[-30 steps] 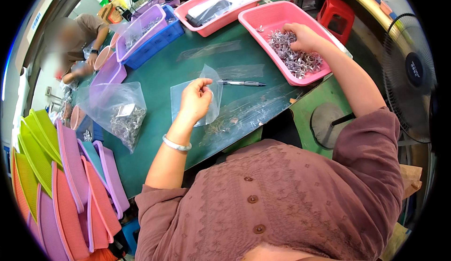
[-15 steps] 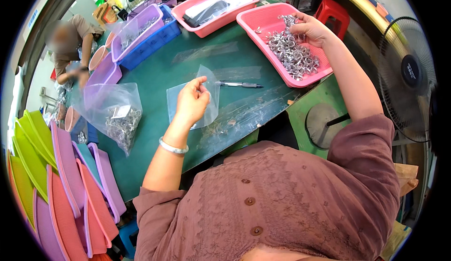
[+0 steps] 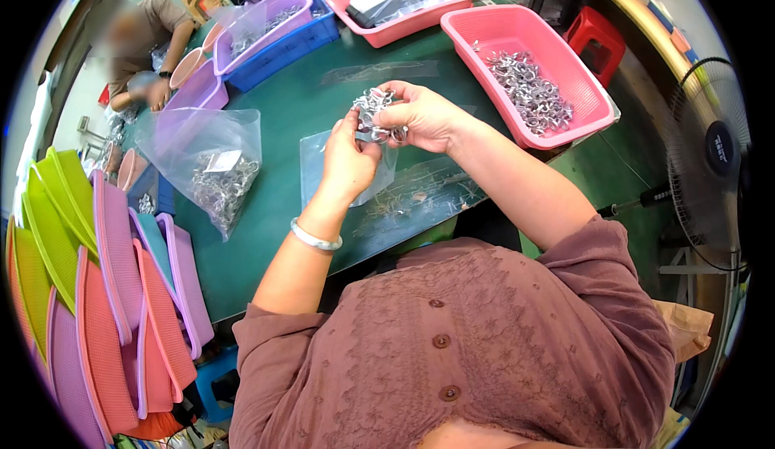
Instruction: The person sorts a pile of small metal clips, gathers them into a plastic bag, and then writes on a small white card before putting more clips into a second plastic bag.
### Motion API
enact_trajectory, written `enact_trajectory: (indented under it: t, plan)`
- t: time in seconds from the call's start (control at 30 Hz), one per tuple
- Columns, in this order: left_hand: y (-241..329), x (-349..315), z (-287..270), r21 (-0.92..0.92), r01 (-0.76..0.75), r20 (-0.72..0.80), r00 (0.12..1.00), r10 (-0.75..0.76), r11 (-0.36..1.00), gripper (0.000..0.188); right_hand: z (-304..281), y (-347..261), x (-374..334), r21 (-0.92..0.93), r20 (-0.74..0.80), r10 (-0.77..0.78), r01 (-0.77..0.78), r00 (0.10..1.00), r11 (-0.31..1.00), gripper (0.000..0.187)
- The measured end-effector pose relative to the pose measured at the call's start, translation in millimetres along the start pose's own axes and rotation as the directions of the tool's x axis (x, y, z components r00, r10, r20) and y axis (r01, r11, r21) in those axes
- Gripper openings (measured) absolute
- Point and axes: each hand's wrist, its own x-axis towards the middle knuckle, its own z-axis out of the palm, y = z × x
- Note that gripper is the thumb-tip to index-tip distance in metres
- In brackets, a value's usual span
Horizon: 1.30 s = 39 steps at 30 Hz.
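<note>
A clump of small silver metal rings is held up over the green table. My right hand has its fingers closed around the clump from the right. From the left, my left hand closes on the near side of the same clump, its fingertips partly hidden by the rings. A clear flat plastic bag lies on the table beneath my left hand. Many more of these rings lie heaped in a pink basket to the right.
A filled clear bag of metal pieces stands left on the table. Purple and blue baskets and a pink tray line the far side. Stacked colored baskets stand lower left, a fan right. Another person sits far left.
My right hand has left the pink basket with a clump of rings and moved left to meet my left hand above the plastic bag. The view has shifted slightly.
</note>
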Motion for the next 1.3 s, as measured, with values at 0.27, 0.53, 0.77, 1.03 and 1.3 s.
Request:
enact_trajectory:
  t: [0.27,0.53,0.77,1.03,1.3]
  plan:
    - [-18,-12,-7,-0.022,-0.074,-0.110,0.991,0.071,0.997,0.062,6,18,5,-0.318,-0.070,0.099,-0.117,0.993,0.941,0.042]
    - [-8,-18,-12,0.002,-0.172,-0.090,0.981,0.171,0.985,0.062,10,23,3,-0.360,-0.099,0.138,-0.165,0.985,0.918,0.046]
    - [-11,-21,-16,-0.032,-0.234,-0.104,0.968,0.230,0.972,0.062,21,38,11,-0.234,-0.124,0.164,-0.189,0.979,0.954,0.046]
    - [-8,-28,-37,-0.226,-0.226,-0.167,0.967,0.190,0.948,0.063,44,22,3,-0.519,0.005,0.183,-0.153,0.983,0.841,0.051]
    - [-6,-34,-57,-0.209,-0.196,-0.153,0.974,0.166,0.958,0.043,1,-77,-40,-0.942,0.335,-0.335,0.323,0.880,-0.093,0.031]
